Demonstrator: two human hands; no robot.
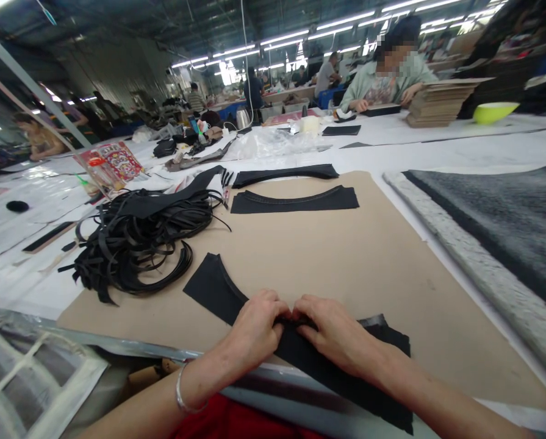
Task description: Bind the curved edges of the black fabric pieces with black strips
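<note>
A long black fabric or leather panel (214, 291) with a curved edge lies slantwise across the front of the brown board (368, 256). My left hand (261, 320) is closed in a pinch on the panel's curved edge. Right beside it, my right hand (325, 329) grips the same edge, fingertips nearly meeting the left ones. The fingers hide the middle of that edge. The panel's right end overhangs the front of the table. Farther back on the board lie two similar curved black panels (295, 203), one behind the other.
A tangled heap of black strips (135, 244) covers the board's left part. To the right lies a stack of dark grey sheets (506, 225). Across the table a co-worker (387, 79) sits by a pile of brown cardboard pieces (440, 103) and a yellow-green bowl (495, 112).
</note>
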